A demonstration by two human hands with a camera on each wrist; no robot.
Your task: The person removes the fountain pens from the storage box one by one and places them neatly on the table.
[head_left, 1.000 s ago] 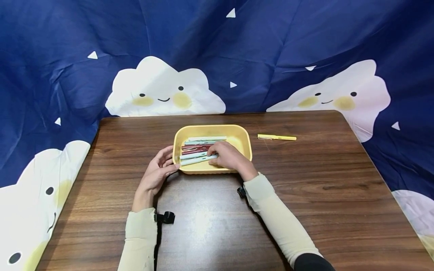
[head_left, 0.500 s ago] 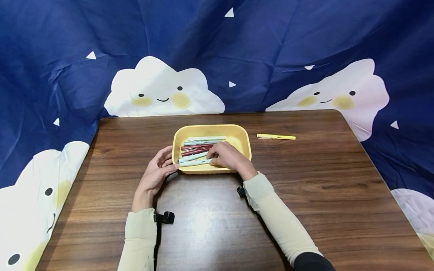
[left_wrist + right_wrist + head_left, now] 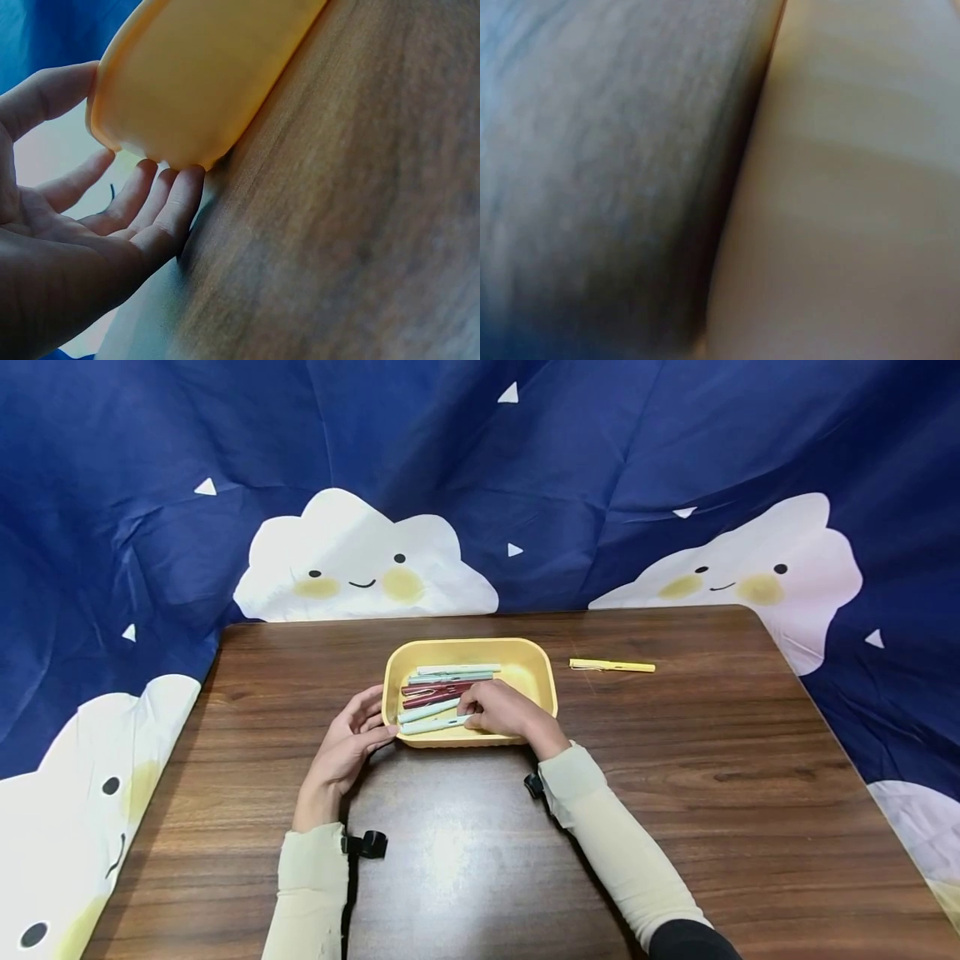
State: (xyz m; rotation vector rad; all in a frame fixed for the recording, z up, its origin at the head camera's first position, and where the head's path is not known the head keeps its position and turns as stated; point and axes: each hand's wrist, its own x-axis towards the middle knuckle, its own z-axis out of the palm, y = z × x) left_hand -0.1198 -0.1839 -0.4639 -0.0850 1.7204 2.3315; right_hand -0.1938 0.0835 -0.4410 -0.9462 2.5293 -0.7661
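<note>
A shallow yellow plastic box [image 3: 525,673] stands on the table and holds several pens lying roughly side by side. My left hand [image 3: 347,747] holds the box's left end, its thumb at the rim and its fingertips against the outer wall [image 3: 195,82]. Inside the box, my right hand [image 3: 506,708] pinches the right end of a pale green pen [image 3: 429,726] near the front wall. Another pale green pen [image 3: 429,710] lies just behind it. Farther back are dark red pens [image 3: 420,700], a light blue pen [image 3: 450,677] and a whitish pen [image 3: 468,669].
A yellow pen [image 3: 612,666] lies on the brown wooden table [image 3: 712,760], to the right of the box. A blue curtain [image 3: 555,468] with printed clouds hangs behind the table. The right wrist view is blurred and shows no pen.
The front pale green pen, in my right fingers, has swung slightly toward the box's front wall, opening a gap from the pen behind it. My left hand has stayed at the box's end.
</note>
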